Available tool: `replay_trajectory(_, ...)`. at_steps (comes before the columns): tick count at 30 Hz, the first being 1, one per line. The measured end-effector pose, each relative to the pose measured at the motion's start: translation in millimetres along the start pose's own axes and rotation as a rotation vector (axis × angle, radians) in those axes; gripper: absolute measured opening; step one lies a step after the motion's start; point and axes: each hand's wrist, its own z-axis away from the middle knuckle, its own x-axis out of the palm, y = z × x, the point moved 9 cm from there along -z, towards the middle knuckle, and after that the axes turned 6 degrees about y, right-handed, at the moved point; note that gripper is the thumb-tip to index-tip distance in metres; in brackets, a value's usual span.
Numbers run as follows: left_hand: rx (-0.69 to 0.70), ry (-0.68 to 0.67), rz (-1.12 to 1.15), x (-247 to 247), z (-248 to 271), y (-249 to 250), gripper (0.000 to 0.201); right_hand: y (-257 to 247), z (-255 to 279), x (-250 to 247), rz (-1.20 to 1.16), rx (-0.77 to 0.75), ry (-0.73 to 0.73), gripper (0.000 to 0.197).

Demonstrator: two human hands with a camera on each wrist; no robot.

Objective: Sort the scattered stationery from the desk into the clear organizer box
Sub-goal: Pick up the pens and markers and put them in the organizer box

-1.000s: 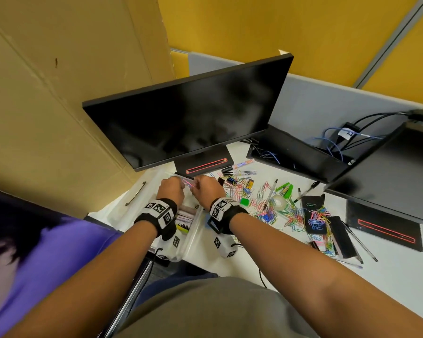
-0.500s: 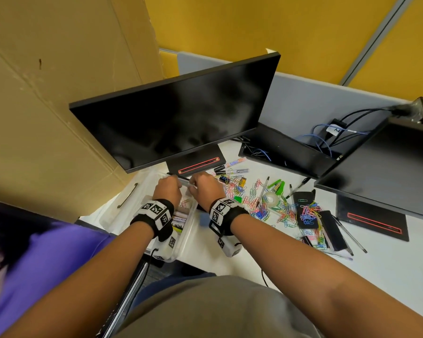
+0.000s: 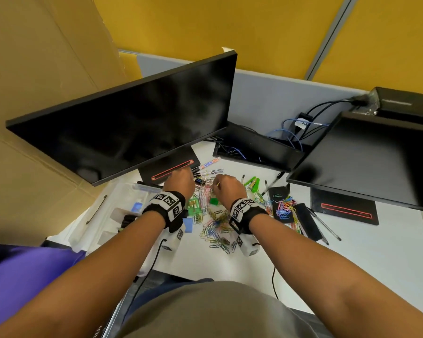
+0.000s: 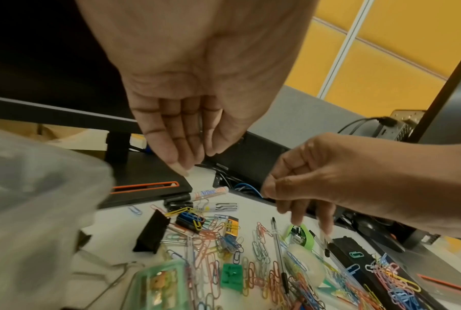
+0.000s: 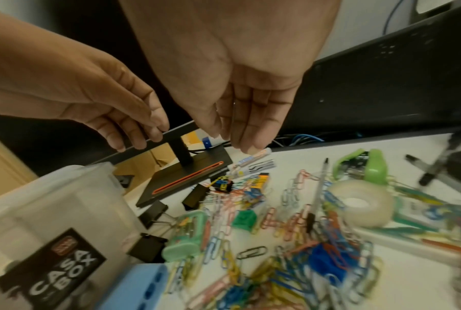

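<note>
With both my hands off the clear organizer box [image 3: 112, 215], which sits at the desk's left edge beside my left wrist, I'm over the scattered stationery on the white desk [image 3: 352, 264] & picking the next item. Nearest me: the loose heap of paper clips [image 3: 217, 230], a blue block [image 3: 188, 225] just beside the box, a green clip case [image 3: 193, 206]. Mid-pile: tape roll [image 5: 362, 202], green stapler [image 5: 367, 165], black binder clips [image 4: 151, 233], a clear pen [image 5: 318, 188]. Left hand [image 3: 180, 180] hangs slack, fingers straight, holding nothing. Right hand [image 3: 228, 187] has fingers pointing down w/ something thin, prob. a clip or pin, betw. thumb & finger; can't tell what. Farthest: a white marker [image 4: 211, 192] by the monitor base [image 3: 169, 168]. My read: take rigid single items first, e.g. marker & pens, pinch mid-body, lift straight so chained clips don't drag; scoop clips last, two-handed, into one compartment.
</note>
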Motion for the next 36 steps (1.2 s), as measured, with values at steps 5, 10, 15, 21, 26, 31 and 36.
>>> replay_trajectory(5,0.049,-0.077,-0.093,25,-25,29,0.019,49,-7,3,0.063,0.073,-0.051,0.022)
replay_trajectory(10,0.067,-0.151,-0.130,63,-54,42,0.026,85,-20,11,0.105,0.152,-0.118,0.022)
replay_trajectory(15,0.107,-0.151,-0.136,96,-78,43,0.040,108,-33,23,0.141,0.242,-0.194,0.025)
replay_trajectory(21,0.111,-0.172,-0.191,124,-102,37,0.052,123,-49,36,0.194,0.338,-0.285,0.027)
replay_trajectory(26,0.176,-0.166,-0.234,137,-117,42,0.047,126,-54,42,0.237,0.335,-0.314,0.025)
replay_trajectory(31,0.214,-0.181,-0.414,145,-118,45,0.044,134,-55,44,0.135,0.448,-0.308,0.024)
replay_trajectory(36,0.240,-0.186,-0.438,145,-119,49,0.026,138,-54,44,0.066,0.519,-0.298,0.033)
